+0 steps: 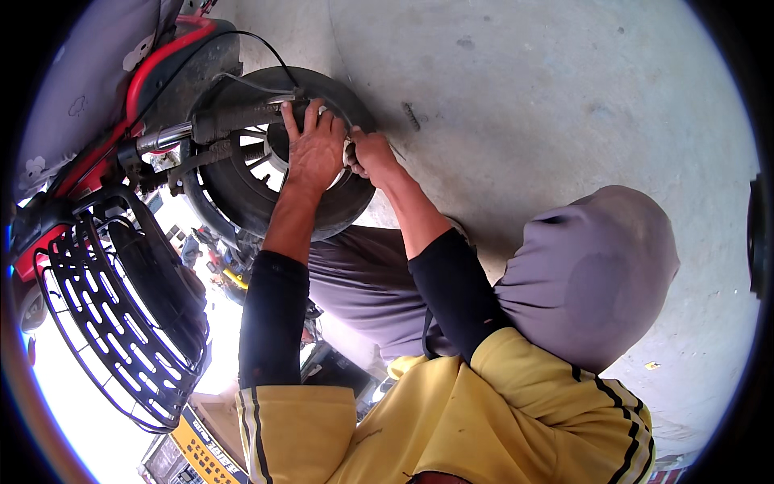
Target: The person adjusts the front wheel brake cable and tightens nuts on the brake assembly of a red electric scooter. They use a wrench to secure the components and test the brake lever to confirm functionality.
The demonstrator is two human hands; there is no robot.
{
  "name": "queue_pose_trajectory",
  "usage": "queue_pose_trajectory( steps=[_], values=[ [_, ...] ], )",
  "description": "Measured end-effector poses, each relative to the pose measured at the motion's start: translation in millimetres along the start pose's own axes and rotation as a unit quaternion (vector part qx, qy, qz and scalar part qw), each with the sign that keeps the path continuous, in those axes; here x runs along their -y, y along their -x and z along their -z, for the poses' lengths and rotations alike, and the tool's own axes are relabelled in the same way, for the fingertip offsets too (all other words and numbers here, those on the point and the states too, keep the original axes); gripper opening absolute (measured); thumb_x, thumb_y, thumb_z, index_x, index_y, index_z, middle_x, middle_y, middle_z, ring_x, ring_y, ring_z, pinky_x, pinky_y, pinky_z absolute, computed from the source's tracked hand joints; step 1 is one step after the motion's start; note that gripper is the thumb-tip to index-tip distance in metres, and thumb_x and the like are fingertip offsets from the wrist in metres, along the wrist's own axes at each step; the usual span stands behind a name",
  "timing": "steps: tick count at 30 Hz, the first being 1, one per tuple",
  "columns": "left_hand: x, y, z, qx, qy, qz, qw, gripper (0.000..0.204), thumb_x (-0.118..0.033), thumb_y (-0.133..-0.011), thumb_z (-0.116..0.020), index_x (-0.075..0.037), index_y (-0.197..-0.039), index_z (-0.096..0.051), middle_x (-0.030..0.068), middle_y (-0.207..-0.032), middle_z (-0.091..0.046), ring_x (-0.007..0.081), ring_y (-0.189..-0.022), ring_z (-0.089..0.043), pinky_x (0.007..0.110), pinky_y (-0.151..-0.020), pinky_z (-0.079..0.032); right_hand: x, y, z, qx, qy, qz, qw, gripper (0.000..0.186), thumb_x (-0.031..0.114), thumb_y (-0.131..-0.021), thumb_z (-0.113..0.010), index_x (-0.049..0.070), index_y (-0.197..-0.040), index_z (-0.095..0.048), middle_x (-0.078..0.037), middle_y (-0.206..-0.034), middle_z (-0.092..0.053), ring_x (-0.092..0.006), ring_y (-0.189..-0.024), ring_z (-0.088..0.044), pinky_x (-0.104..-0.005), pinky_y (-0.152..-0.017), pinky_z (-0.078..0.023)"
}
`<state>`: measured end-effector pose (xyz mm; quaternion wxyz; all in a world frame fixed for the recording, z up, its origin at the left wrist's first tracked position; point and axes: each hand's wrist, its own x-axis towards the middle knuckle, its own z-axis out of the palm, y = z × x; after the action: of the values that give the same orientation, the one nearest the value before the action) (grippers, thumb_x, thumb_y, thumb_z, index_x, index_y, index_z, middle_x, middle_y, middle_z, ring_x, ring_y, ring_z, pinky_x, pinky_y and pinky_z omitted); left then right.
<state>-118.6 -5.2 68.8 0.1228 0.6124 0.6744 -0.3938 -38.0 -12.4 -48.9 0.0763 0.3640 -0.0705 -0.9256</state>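
A black-tyred wheel (322, 211) with a pale spoked rim stands in front of me, attached to a scooter's front fork (234, 121). My left hand (316, 153) lies over the wheel's hub, at the lower end of the fork, its fingers spread. Close beside it, my right hand (372, 156) is closed at the tyre's right side. What the right fingers grip is mostly hidden; a thin dark end shows past the hand. A black cable (256, 35) arches from the red body down to the hub area.
A black slotted metal basket (121, 302) juts out at the left below the red frame (137, 89). A patterned grey cloth (76, 85) covers the upper left. Grey concrete floor (524, 105) extends to the right, with a small dark coiled piece (410, 116) beside the wheel. My bent knee (601, 274) is at right.
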Motion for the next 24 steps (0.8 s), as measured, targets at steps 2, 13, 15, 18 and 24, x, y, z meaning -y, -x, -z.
queue_pose_trajectory(
  steps=[2, 13, 15, 18, 24],
  values=[
    [-1, 0, 0, 0.0, 0.004, 0.002, 1.0, 0.023, -0.015, -0.089, -0.06, -0.006, -0.108, -0.069, 0.0099, -0.125, -0.065, 0.0308, -0.144, -0.041, 0.076, -0.118, -0.008, -5, 6, -3, -0.024, 0.093, 0.099, 0.99, 0.04, 0.026, -0.11, -0.048, 0.005, -0.078, -0.058, -0.004, -0.058, -0.05, -0.0118, -0.041, -0.04, -0.0294, -0.036, -0.027],
    [2, -1, -5, -0.017, -0.004, -0.009, 1.0, 0.026, -0.021, -0.085, -0.068, -0.004, -0.105, -0.069, 0.0103, -0.125, -0.065, 0.0311, -0.144, -0.039, 0.076, -0.118, -0.007, 1, 3, -2, -0.017, 0.003, 0.011, 1.0, 0.035, 0.024, -0.107, -0.054, 0.002, -0.08, -0.06, -0.006, -0.065, -0.056, -0.0148, -0.045, -0.05, -0.0321, -0.037, -0.036],
    [1, 0, -3, -0.005, 0.015, 0.0, 1.0, 0.028, -0.021, -0.083, -0.07, -0.005, -0.105, -0.069, 0.0103, -0.125, -0.065, 0.031, -0.144, -0.039, 0.076, -0.118, -0.007, 3, 13, -6, -0.026, 0.031, 0.073, 0.997, 0.034, 0.022, -0.107, -0.055, 0.0, -0.082, -0.063, -0.007, -0.066, -0.058, -0.0164, -0.049, -0.055, -0.0331, -0.039, -0.042],
    [1, -1, -1, -0.016, 0.011, -0.01, 1.0, 0.028, -0.02, -0.082, -0.071, -0.004, -0.104, -0.069, 0.0101, -0.125, -0.065, 0.0311, -0.144, -0.039, 0.076, -0.118, -0.008, -7, 2, -4, -0.028, -0.016, 0.078, 0.996, 0.03, 0.016, -0.106, -0.055, -0.003, -0.085, -0.064, -0.009, -0.069, -0.06, -0.0181, -0.053, -0.059, -0.0341, -0.041, -0.046],
    [1, -2, -5, -0.014, -0.017, -0.018, 1.0, 0.026, -0.019, -0.083, -0.069, -0.004, -0.105, -0.069, 0.0103, -0.126, -0.065, 0.0313, -0.144, -0.04, 0.078, -0.117, -0.007, -21, -30, -1, -0.028, -0.084, -0.05, 0.995, 0.044, 0.033, -0.108, -0.048, 0.001, -0.082, -0.064, -0.008, -0.061, -0.057, -0.0202, -0.045, -0.053, -0.037, -0.041, -0.041]
  ],
)
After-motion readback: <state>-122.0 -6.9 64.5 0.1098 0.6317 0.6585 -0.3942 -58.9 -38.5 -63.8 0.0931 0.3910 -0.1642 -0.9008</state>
